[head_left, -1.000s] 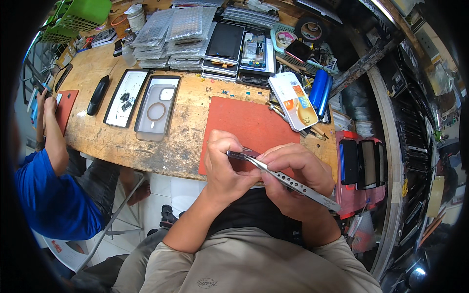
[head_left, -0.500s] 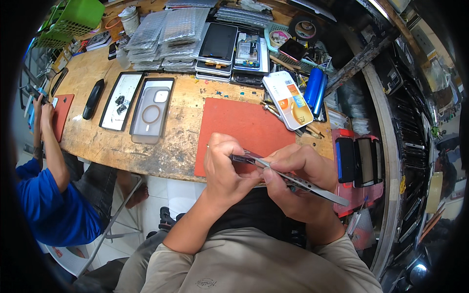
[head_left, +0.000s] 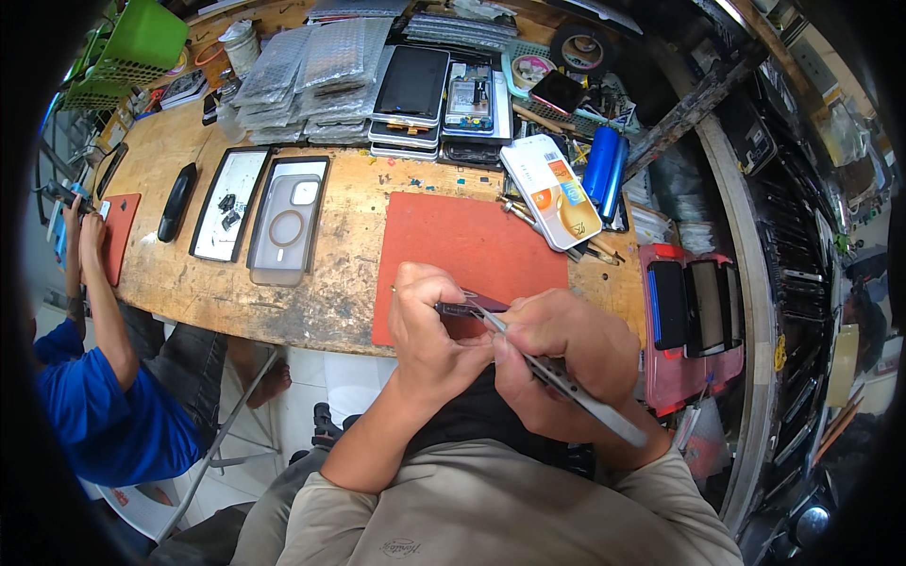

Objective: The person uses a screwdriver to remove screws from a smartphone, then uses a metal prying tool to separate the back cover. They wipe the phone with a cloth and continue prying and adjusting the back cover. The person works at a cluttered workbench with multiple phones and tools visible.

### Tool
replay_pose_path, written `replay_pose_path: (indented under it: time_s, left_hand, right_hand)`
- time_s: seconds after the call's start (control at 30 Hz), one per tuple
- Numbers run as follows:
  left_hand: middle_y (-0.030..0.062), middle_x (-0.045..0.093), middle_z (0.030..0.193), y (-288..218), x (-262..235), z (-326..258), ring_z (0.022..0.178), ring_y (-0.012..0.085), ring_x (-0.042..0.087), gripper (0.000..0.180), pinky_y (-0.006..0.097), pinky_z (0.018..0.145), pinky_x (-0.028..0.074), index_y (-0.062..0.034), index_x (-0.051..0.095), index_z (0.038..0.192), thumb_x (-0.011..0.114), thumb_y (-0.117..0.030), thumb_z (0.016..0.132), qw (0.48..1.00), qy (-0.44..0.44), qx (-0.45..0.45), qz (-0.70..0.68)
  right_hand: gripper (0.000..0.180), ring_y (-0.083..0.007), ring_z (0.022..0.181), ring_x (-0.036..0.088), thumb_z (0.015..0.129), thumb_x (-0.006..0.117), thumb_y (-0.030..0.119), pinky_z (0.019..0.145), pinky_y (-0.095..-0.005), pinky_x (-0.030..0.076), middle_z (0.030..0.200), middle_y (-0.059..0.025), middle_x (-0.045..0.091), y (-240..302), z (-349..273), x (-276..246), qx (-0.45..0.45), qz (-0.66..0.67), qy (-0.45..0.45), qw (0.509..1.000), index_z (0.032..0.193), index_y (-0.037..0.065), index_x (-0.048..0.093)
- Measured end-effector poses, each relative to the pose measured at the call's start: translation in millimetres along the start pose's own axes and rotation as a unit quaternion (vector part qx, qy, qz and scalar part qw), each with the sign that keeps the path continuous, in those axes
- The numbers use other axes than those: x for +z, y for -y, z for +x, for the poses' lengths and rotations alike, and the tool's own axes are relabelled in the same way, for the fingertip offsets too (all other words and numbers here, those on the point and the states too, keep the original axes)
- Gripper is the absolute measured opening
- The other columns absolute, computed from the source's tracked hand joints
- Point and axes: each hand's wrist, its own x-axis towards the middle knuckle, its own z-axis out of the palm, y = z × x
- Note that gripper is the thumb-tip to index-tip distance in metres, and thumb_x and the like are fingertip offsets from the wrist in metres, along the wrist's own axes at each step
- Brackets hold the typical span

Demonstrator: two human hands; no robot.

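Left hand [head_left: 436, 332]: closed on the near end of a phone [head_left: 538, 363], thumb and fingers curled over its upper edge, held in the air just in front of the surface's [head_left: 198, 274] near edge.
Right hand [head_left: 566, 363]: closed around the phone from the other side, fingers wrapped over its long edge, touching the left hand.
Phone: thin, grey, seen edge-on, tilted, running from between the hands down toward the right past the right wrist; above the lap, not resting on anything.
Far left: another person in a blue shirt [head_left: 94, 415], both of their hands up at the surface's left end beside a small red mat [head_left: 118, 236].
Left of middle: black oblong case [head_left: 176, 201], then a black-framed tray [head_left: 229, 203] with small dark parts, then a clear phone cover [head_left: 283, 226], side by side.
Back: stacks of bubble-wrap sleeves [head_left: 283, 75], dark screens [head_left: 412, 85] beside them.
Middle: large red mat [head_left: 453, 245], bare, just beyond the hands.
Right of mat: white and orange box [head_left: 549, 189], blue cylinder [head_left: 601, 165] next to it.
Far right: pink tray [head_left: 675, 377] holding black cases.
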Motion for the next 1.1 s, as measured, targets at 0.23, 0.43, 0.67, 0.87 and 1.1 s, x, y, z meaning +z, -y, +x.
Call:
replay_pose_path:
  time_s: [0.23, 0.43, 0.67, 0.87, 1.1]
  left_hand:
    - [0.0139, 0.056, 0.097, -0.8, 1.7, -3.5, 0.084, 0.0319, 0.056, 0.069, 0.044, 0.07, 0.047, -0.0058, 0.05, 0.112, 0.096, -0.018, 0.061, 1.0, 0.006, 0.005, 0.001]
    - [0.0139, 0.056, 0.098, -1.2, 3.3, -4.6, 0.084, 0.0316, 0.056, 0.071, 0.044, 0.07, 0.047, -0.0055, 0.051, 0.112, 0.099, -0.027, 0.065, 1.0, 0.0, 0.006, 0.008]
    - [0.0133, 0.056, 0.098, -1.8, 2.7, -5.4, 0.083, 0.0311, 0.056, 0.072, 0.045, 0.069, 0.047, -0.0058, 0.051, 0.112, 0.101, -0.031, 0.066, 1.0, -0.003, 0.012, 0.012]
    - [0.0123, 0.055, 0.096, -2.7, 4.8, -4.0, 0.081, 0.0286, 0.055, 0.073, 0.04, 0.067, 0.047, -0.0067, 0.049, 0.109, 0.106, -0.029, 0.068, 1.0, -0.031, -0.004, 0.005]
    - [0.0114, 0.055, 0.096, -1.7, 1.4, -3.9, 0.082, 0.0269, 0.056, 0.075, 0.039, 0.067, 0.048, -0.0073, 0.049, 0.11, 0.107, -0.027, 0.068, 1.0, -0.025, -0.008, -0.008]
  right_hand:
    - [0.025, -0.0303, 0.075, 0.077, 0.083, 0.081, -0.007, 0.073, -0.0399, 0.064, 0.088, -0.0168, 0.074, 2.8, -0.1, -3.8, 0.007, -0.009, 0.001, 1.0, 0.1, 0.002, 0.064]
    - [0.025, -0.0286, 0.074, 0.076, 0.083, 0.081, -0.007, 0.066, -0.0358, 0.061, 0.087, -0.0152, 0.072, 3.9, 2.2, -6.1, 0.03, -0.004, 0.005, 1.0, 0.098, 0.002, 0.063]
    - [0.024, -0.0293, 0.072, 0.074, 0.083, 0.078, -0.009, 0.061, -0.0361, 0.058, 0.084, -0.0133, 0.068, 3.5, 2.3, -5.3, 0.053, 0.024, -0.007, 0.998, 0.097, 0.001, 0.062]
    - [0.024, -0.0258, 0.073, 0.076, 0.082, 0.08, -0.007, 0.065, -0.0336, 0.06, 0.087, -0.0125, 0.073, 3.6, -9.0, -2.0, 0.068, 0.114, -0.047, 0.99, 0.1, 0.001, 0.064]
    - [0.026, -0.0261, 0.074, 0.077, 0.082, 0.081, -0.004, 0.068, -0.0341, 0.061, 0.089, -0.0154, 0.076, -10.2, -21.2, 15.0, 0.039, 0.105, -0.085, 0.99, 0.103, -0.001, 0.066]
